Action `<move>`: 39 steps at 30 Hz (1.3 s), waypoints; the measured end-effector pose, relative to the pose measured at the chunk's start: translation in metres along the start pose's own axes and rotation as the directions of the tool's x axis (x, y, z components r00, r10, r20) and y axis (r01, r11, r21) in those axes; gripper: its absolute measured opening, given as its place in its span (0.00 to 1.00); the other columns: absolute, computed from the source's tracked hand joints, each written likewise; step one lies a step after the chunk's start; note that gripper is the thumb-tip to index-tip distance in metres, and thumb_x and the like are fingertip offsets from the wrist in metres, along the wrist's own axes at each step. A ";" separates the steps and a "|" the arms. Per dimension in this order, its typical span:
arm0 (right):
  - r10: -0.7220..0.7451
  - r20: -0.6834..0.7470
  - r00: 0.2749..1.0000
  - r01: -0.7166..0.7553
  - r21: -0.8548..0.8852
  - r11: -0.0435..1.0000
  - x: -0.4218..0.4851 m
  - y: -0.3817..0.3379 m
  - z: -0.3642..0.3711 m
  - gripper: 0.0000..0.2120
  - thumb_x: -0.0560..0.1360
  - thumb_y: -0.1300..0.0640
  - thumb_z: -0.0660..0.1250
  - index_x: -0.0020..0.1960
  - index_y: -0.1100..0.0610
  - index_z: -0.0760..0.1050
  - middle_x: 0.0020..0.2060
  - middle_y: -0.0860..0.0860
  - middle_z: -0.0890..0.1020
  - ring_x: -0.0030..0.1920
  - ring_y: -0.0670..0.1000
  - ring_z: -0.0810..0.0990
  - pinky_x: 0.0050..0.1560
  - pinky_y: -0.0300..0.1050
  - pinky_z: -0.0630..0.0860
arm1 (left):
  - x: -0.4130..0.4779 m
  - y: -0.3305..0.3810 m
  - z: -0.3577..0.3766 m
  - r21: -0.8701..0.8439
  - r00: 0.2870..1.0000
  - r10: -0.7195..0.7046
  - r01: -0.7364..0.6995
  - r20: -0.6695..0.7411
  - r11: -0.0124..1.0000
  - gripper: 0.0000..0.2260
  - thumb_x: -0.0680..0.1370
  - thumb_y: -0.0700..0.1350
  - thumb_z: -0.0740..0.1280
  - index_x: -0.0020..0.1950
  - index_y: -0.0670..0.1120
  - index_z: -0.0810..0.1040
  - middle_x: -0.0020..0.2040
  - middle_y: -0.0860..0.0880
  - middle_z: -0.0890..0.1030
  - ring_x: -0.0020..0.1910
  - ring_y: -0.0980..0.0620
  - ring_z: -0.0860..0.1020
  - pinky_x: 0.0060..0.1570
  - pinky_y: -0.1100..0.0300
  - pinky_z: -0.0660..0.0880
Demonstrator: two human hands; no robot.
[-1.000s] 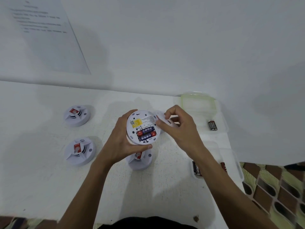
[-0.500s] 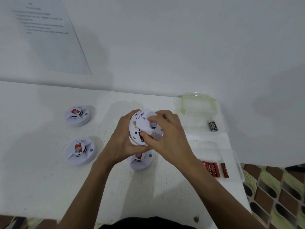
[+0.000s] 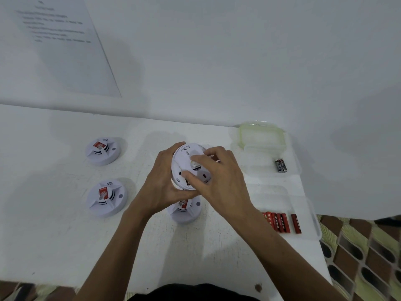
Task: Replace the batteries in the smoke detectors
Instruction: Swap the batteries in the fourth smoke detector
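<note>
Four white round plastic smoke detectors are in view, and the held detector (image 3: 181,158) is above the white desk (image 3: 65,235), tilted with its back side toward the camera. The left hand (image 3: 160,187) grasps its rim, with the fingers curled around the edge. The right hand (image 3: 219,181) pinches a white round back cover (image 3: 205,175) between thumb and fingers and lays it against that back side. I judge that the step in hand is closing this detector; whether the cover is already locked I cannot tell. The next move probably calls for a press and a small turn until the cover sits flush. Left of the held detector lie the far detector (image 3: 102,151) and the near detector (image 3: 106,196), and a third detector (image 3: 184,211) lies directly under it. To its right, a clear plastic tray (image 3: 308,205) keeps red batteries (image 3: 280,222), and black batteries (image 3: 281,165) lie beyond them.
</note>
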State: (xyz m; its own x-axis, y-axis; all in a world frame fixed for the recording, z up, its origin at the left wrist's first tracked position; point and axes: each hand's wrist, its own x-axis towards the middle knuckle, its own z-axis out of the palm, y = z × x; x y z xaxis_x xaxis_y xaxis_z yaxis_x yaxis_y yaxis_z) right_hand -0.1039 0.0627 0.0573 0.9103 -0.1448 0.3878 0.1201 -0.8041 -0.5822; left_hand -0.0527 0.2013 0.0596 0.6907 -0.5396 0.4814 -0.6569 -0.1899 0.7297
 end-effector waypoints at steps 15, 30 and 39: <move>0.067 -0.078 0.995 -0.070 -0.043 0.997 -0.003 -0.013 0.006 0.17 0.70 0.44 0.72 0.56 0.50 0.80 0.51 0.53 0.77 0.50 0.51 0.75 0.44 0.37 0.67 | -0.006 -0.027 0.004 0.095 0.997 -0.049 0.054 -0.053 0.994 0.35 0.65 0.55 0.74 0.68 0.53 0.64 0.66 0.68 0.66 0.64 0.63 0.67 0.65 0.60 0.65; 0.130 0.073 0.989 -0.145 0.258 0.955 -0.004 0.003 -0.003 0.15 0.74 0.44 0.68 0.59 0.47 0.78 0.53 0.47 0.74 0.52 0.45 0.77 0.49 0.43 0.79 | -0.010 -0.043 0.007 0.164 0.998 -0.067 0.066 0.005 0.984 0.39 0.64 0.48 0.78 0.70 0.42 0.65 0.68 0.44 0.70 0.68 0.67 0.61 0.68 0.70 0.57; 0.118 0.448 0.886 -0.369 0.531 0.763 0.010 0.012 -0.030 0.19 0.76 0.42 0.64 0.66 0.44 0.73 0.60 0.44 0.81 0.59 0.44 0.79 0.59 0.48 0.79 | -0.004 -0.031 0.000 0.102 0.995 -0.098 0.095 0.024 0.990 0.46 0.61 0.59 0.76 0.72 0.49 0.58 0.68 0.71 0.59 0.66 0.70 0.61 0.64 0.73 0.61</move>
State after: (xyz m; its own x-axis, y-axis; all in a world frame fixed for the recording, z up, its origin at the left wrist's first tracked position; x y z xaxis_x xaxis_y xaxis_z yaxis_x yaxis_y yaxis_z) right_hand -0.1056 0.0339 0.0757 0.9984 0.0351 -0.0447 -0.0344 -0.2539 -0.9666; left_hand -0.0352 0.2098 0.0346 0.7445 -0.5375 0.3959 -0.6156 -0.3234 0.7186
